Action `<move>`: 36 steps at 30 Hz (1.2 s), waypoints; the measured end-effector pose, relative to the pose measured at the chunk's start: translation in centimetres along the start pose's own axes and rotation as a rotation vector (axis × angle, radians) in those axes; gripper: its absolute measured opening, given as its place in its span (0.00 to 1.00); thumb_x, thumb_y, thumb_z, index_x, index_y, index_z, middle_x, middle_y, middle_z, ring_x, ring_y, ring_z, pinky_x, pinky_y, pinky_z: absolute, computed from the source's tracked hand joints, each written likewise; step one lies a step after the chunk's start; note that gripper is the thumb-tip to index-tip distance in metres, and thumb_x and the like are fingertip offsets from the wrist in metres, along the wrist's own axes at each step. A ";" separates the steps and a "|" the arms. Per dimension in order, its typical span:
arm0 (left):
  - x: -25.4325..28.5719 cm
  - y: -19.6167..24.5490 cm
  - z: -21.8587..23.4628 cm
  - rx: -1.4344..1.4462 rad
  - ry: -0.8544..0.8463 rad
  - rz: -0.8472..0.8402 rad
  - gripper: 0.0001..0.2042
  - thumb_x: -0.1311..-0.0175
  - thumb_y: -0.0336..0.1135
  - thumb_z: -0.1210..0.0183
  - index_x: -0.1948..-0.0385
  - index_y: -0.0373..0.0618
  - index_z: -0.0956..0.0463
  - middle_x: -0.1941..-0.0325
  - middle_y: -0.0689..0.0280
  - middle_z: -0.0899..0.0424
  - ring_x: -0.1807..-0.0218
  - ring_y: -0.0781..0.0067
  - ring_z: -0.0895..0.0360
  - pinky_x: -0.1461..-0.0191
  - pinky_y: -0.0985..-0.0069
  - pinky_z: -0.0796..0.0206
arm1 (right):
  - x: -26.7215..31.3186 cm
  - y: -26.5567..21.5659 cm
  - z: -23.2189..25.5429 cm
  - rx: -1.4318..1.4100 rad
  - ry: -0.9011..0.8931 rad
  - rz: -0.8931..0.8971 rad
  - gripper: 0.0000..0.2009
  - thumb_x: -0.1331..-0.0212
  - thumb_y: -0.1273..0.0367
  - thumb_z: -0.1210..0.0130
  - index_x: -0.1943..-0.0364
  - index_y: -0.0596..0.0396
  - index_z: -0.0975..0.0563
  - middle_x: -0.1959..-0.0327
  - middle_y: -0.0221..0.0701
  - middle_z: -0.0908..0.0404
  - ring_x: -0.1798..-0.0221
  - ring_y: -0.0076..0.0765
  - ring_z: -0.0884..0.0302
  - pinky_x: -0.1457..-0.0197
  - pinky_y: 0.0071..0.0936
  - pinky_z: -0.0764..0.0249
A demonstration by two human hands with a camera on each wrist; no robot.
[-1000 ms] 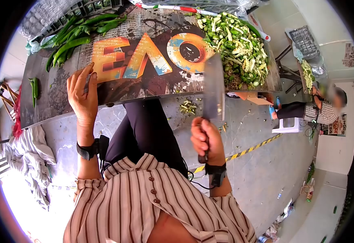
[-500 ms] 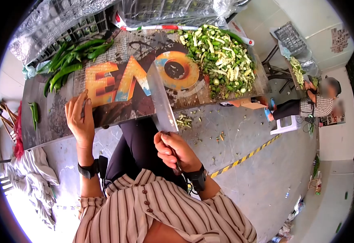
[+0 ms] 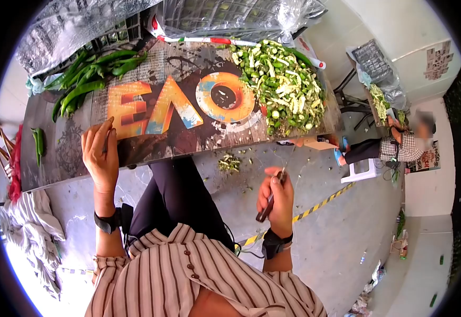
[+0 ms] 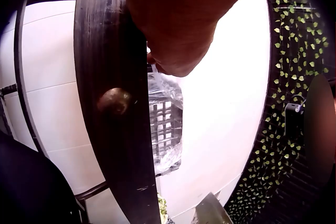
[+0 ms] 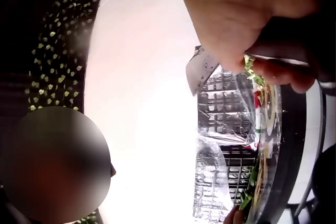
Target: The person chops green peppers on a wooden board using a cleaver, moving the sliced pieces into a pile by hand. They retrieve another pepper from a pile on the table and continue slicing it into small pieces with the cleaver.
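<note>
My right hand [image 3: 279,203] grips a broad-bladed kitchen knife by its dark handle [image 3: 265,212], held over the floor in front of the table. Its blade hardly shows in the head view, but the right wrist view catches the metal blade [image 5: 201,70] beyond the fingers. The left hand [image 3: 101,158] rests at the near edge of the table [image 3: 156,150], fingers relaxed on the top beside the painted letter E. Whole green peppers [image 3: 85,79] lie in a heap beyond it, with a few more peppers [image 3: 38,145] to the left. Chopped green peppers [image 3: 283,87] form a pile on the right.
Plastic-wrapped crates [image 3: 225,18] stand along the far side of the table. Chopped bits [image 3: 229,162] are scattered on the floor. At the right, another person [image 3: 399,143] sits by a white stool [image 3: 360,171] and a second table.
The knife first swung left across the table's near edge, then back right, its blade turning nearly out of sight in the head view. My left hand has stayed in place on the table.
</note>
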State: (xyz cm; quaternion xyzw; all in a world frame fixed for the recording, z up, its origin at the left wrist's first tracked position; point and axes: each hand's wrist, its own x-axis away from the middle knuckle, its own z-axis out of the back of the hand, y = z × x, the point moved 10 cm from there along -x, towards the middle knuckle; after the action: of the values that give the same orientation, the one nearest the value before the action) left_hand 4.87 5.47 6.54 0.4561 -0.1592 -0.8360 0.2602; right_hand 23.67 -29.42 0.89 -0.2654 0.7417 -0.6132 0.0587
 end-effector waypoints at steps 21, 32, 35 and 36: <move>-0.2 0.6 0.2 -0.015 0.012 -0.022 0.08 0.41 0.22 0.41 0.60 0.38 0.19 0.63 0.60 0.19 0.60 0.61 0.24 0.53 0.70 0.31 | 2.5 11.1 8.8 0.917 0.249 0.172 0.12 0.37 0.71 0.48 0.53 0.61 0.33 0.71 0.44 0.22 0.68 0.50 0.23 0.64 0.40 0.29; 0.1 0.3 -0.2 -0.019 -0.007 -0.017 0.08 0.39 0.23 0.41 0.60 0.37 0.19 0.63 0.61 0.18 0.58 0.62 0.23 0.51 0.71 0.32 | 6.2 4.0 7.6 0.244 0.260 0.109 0.05 0.37 0.73 0.51 0.61 0.58 0.33 0.78 0.31 0.28 0.82 0.23 0.32 0.80 0.19 0.35; 0.0 0.1 -0.2 -0.014 -0.002 -0.010 0.08 0.39 0.23 0.41 0.60 0.37 0.19 0.63 0.61 0.18 0.58 0.62 0.23 0.51 0.71 0.32 | 4.5 -3.2 2.1 0.160 0.214 0.308 0.10 0.37 0.75 0.51 0.53 0.61 0.32 0.75 0.32 0.27 0.80 0.24 0.30 0.77 0.20 0.32; 0.1 0.0 -0.2 -0.001 -0.008 0.001 0.08 0.39 0.23 0.41 0.60 0.37 0.19 0.63 0.61 0.18 0.58 0.62 0.23 0.51 0.71 0.31 | 4.1 -5.2 0.9 0.134 0.225 0.416 0.12 0.38 0.77 0.51 0.50 0.63 0.31 0.74 0.32 0.26 0.79 0.24 0.30 0.75 0.21 0.30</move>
State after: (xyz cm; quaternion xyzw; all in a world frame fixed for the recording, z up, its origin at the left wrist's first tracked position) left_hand 5.04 5.42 6.37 0.4524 -0.1600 -0.8379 0.2601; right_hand 22.23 -32.72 6.57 -0.0323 0.7398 -0.6615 0.1184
